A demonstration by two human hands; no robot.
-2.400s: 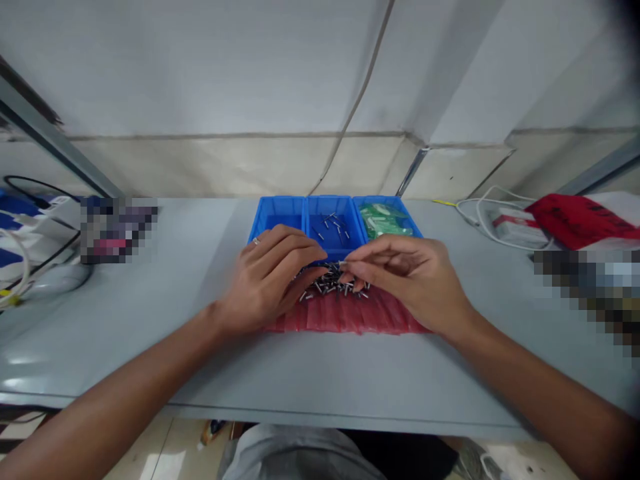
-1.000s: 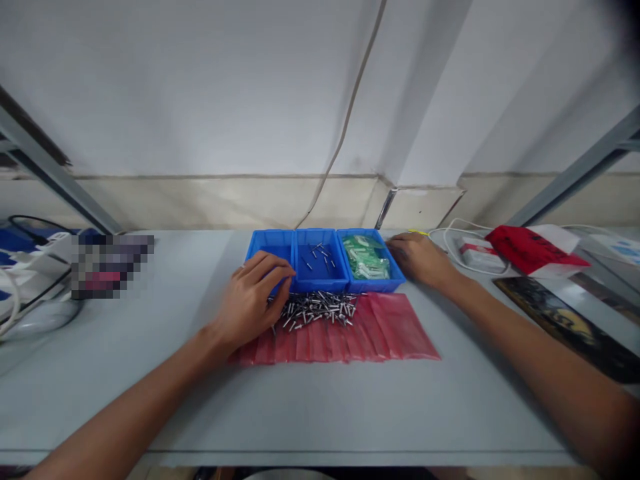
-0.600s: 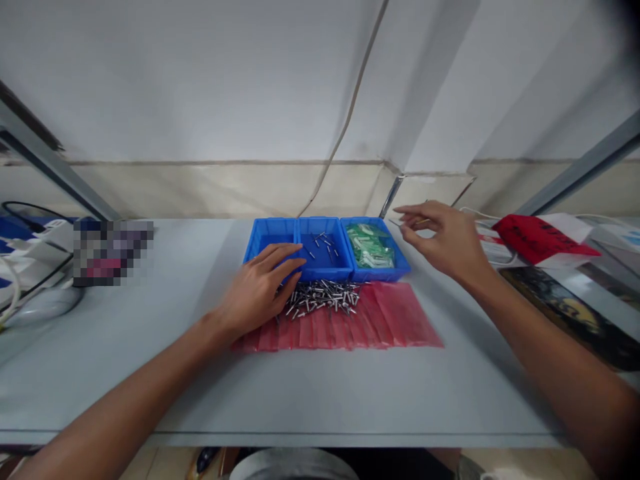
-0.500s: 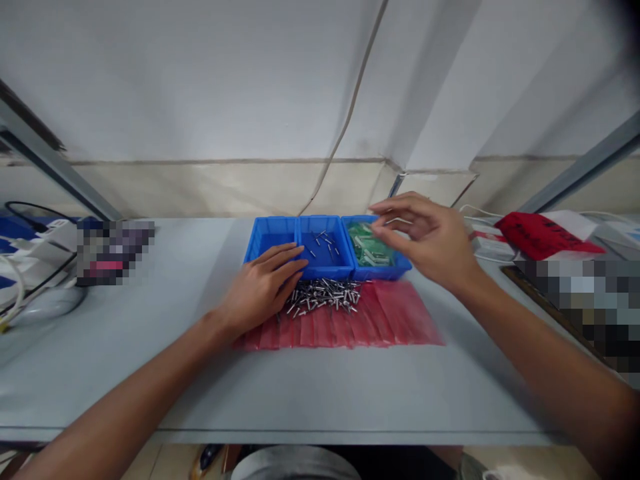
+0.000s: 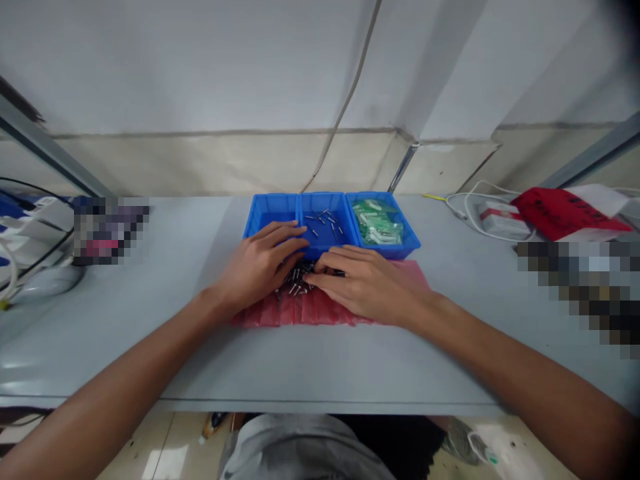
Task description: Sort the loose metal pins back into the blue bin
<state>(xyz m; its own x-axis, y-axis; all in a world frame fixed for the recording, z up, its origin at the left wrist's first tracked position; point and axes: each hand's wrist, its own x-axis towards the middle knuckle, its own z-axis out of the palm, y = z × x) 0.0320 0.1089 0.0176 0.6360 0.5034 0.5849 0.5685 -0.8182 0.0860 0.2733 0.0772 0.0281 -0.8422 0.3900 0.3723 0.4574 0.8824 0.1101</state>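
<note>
A heap of small metal pop rivets (image 5: 299,285) lies on a row of overlapping red plastic bags (image 5: 300,313) in front of three blue bins. My left hand (image 5: 265,263) rests flat at the heap's left side, fingers stretched toward the middle bin and holding nothing. Over the right part of the heap is my right hand (image 5: 363,280), its thumb and fingers apart among the rivets and hiding many of them. The middle bin (image 5: 325,252) holds several loose rivets (image 5: 327,217). Green bags of rivets (image 5: 377,223) fill the right bin (image 5: 400,251).
The left bin (image 5: 257,208) is partly covered by my left hand. On the left stand a computer mouse (image 5: 50,281) and cables. To the right are a white box (image 5: 504,221), a red packet (image 5: 550,212) and a white cable. A wall closes the back of the grey table (image 5: 210,363).
My right hand has come down and left from above the right bin onto the rivet heap. My left hand stays by the heap. The view has tipped slightly downward.
</note>
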